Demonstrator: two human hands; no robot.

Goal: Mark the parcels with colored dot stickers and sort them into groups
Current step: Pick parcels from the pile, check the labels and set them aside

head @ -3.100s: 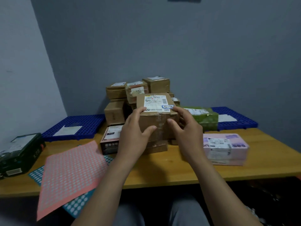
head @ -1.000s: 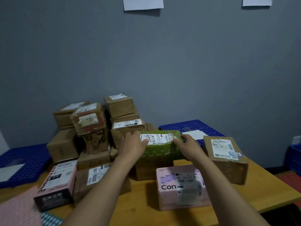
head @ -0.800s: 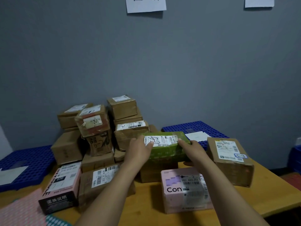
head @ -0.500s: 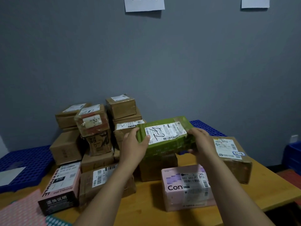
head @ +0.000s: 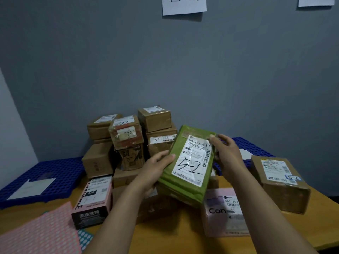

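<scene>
A green parcel (head: 189,165), a flat packet wrapped in glossy, crinkled plastic film, is held tilted above the middle of the table (head: 165,235), with its white label, handwritten "5-2", facing up. The left hand (head: 156,171) grips its left edge, thumb on the top face and fingers curled beneath. The right hand (head: 227,156) grasps the far right corner, its thumb on the label's edge and its fingers wrapped round the side.

Under the parcel, at the near right, lies a pale pink box (head: 223,213) under shiny film. A taped brown carton (head: 280,184) sits further right. A rectangular pink-and-black box (head: 93,200) stands at the left, in front of a stack of cardboard boxes (head: 128,140) against the grey wall. On the near left corner of the smooth wooden table, a pink sticker sheet (head: 40,233) overlaps a teal sticker sheet (head: 84,237), both covered in rows of dots. A blue perforated plastic pallet (head: 45,173) lies at the far left.
</scene>
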